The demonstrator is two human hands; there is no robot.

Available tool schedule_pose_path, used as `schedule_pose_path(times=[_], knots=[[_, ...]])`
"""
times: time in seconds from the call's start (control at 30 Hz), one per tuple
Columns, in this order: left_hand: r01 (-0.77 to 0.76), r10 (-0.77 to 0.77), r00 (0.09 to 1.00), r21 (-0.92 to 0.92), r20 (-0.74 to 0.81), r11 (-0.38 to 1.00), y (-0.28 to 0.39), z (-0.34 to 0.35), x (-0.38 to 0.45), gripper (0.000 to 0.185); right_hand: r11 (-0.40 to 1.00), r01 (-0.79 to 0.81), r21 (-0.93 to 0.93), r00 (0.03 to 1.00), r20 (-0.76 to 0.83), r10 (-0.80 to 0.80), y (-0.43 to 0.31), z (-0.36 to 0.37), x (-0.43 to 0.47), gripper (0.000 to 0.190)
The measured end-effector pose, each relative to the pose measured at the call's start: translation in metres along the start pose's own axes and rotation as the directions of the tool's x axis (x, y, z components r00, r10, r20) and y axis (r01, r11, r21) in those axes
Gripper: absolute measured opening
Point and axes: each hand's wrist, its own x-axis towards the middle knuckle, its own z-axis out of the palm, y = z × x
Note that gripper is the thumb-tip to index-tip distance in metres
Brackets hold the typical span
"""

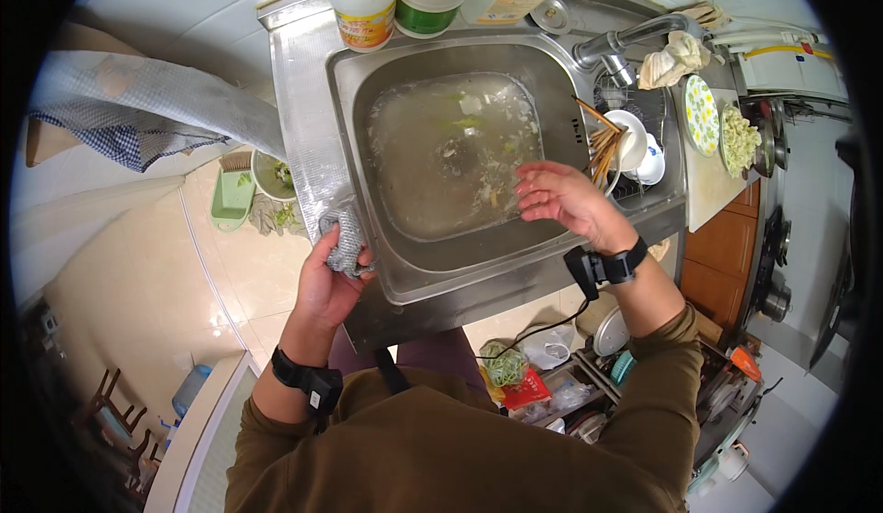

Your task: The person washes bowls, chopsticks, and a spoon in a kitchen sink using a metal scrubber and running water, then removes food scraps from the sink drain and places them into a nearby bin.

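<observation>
My left hand (336, 275) grips a crumpled grey dishcloth (345, 243) at the left front rim of the steel sink. Over the right side of the sink basin (476, 254), my right hand (569, 203) is held with its fingers apart and nothing in it. Murky water (428, 161) stands in the basin, with pale and green food scraps (471, 105) floating in it. Just right of that hand, a bundle of wooden chopsticks (604, 149) leans by a white bowl (630, 142) in the smaller basin, which holds a wire rack.
Behind the sink stand a white bottle (364, 9), a green-and-white tub (431, 3) and a can (552, 15). The faucet (614, 47) reaches over the small basin. A cutting board (717, 192) with a flowered plate (701, 114) and chopped vegetables (740, 139) lies right. A green basin (230, 199) sits on the floor.
</observation>
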Motion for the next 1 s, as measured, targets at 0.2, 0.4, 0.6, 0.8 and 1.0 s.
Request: schedule_pose_path(times=[0.2, 0.4, 0.6, 0.8, 1.0], knots=[[0.028, -0.029, 1.0, -0.058, -0.013, 0.998, -0.031, 0.029, 0.034, 0.02, 0.846, 0.023, 0.533, 0.99, -0.127, 0.053, -0.04, -0.023, 0.107, 0.039], [0.006, -0.006, 0.999, 0.0, -0.049, 1.0, -0.057, 0.045, 0.062, 0.02, 0.581, -0.077, 0.81, 0.991, -0.001, 0.133, -0.029, -0.007, 0.178, 0.029], [0.248, -0.264, 0.963, 0.221, 0.047, 0.943, -0.102, 0.056, 0.079, 0.019, 0.509, -0.109, 0.854, 0.988, 0.036, 0.152, -0.008, 0.003, 0.18, 0.038], [0.364, -0.404, 0.912, 0.304, 0.078, 0.88, -0.117, 0.062, 0.087, 0.023, 0.575, 0.033, 0.817, 0.994, -0.087, 0.066, 0.003, 0.012, 0.17, 0.035], [0.295, -0.348, 0.936, 0.425, 0.052, 0.856, -0.13, 0.065, 0.081, 0.025, 0.87, 0.458, 0.183, 0.848, -0.385, -0.365, 0.023, 0.028, 0.15, 0.044]])
